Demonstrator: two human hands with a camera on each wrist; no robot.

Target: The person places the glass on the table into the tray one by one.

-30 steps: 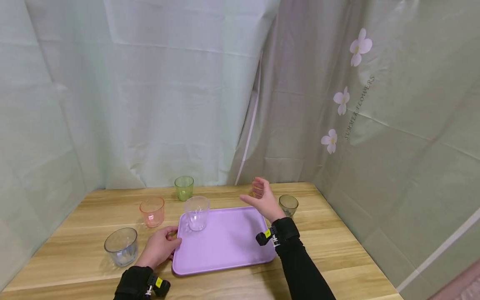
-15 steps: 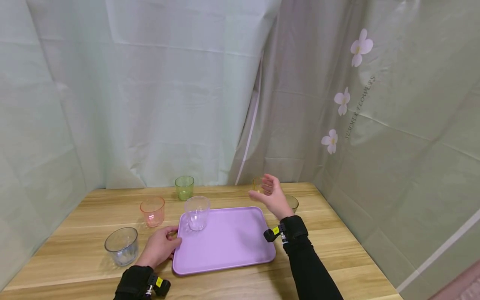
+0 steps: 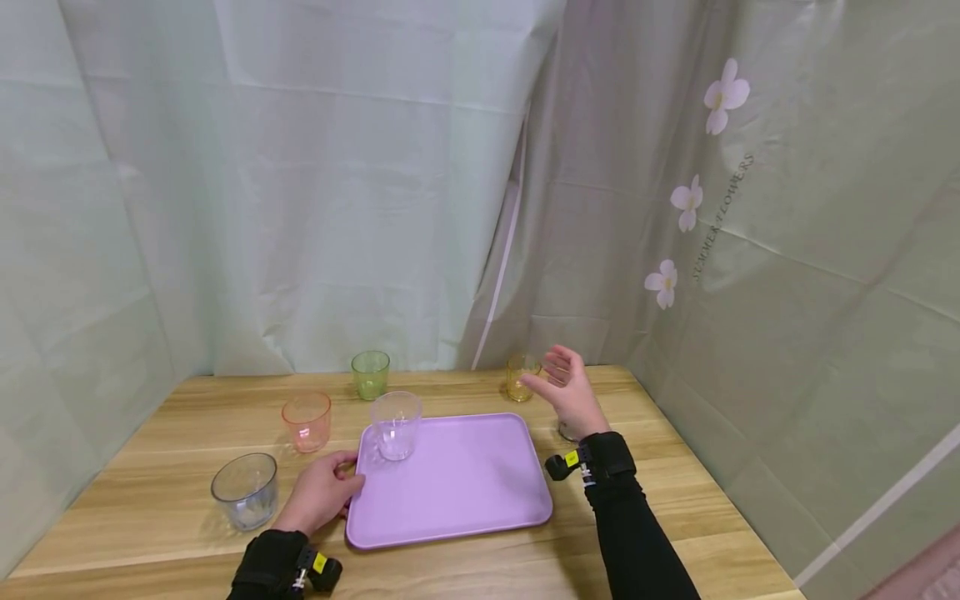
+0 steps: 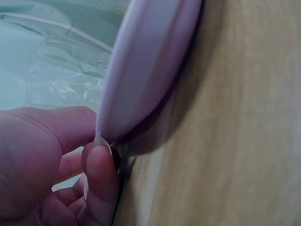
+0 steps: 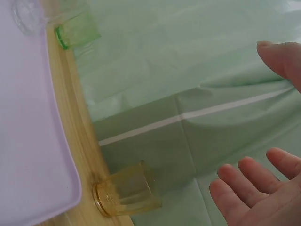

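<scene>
My left hand point(image 3: 318, 495) pinches the left rim of a lilac tray point(image 3: 465, 483), thumb above and fingertips at the underside, as the left wrist view shows. On the tray's back left corner stands a clear glass point(image 3: 396, 429). Right of the tray, my right hand point(image 3: 572, 396) is raised with fingers spread and holds nothing. Just left of it stands a yellow glass point(image 3: 519, 383), which in the right wrist view is apart from the fingers. A dark glass point(image 3: 567, 432) is mostly hidden behind my right hand and wrist.
A green glass point(image 3: 370, 377) stands behind the tray near the curtain point(image 3: 360, 208). To the left of the tray are an orange-pink glass point(image 3: 307, 425) and a wider bluish-grey glass point(image 3: 247, 493). All rest on the wooden table point(image 3: 135, 500).
My right hand has moved to the right, away from the yellow glass, which now shows fully. It now covers most of the dark glass. My left hand and the tray have stayed put.
</scene>
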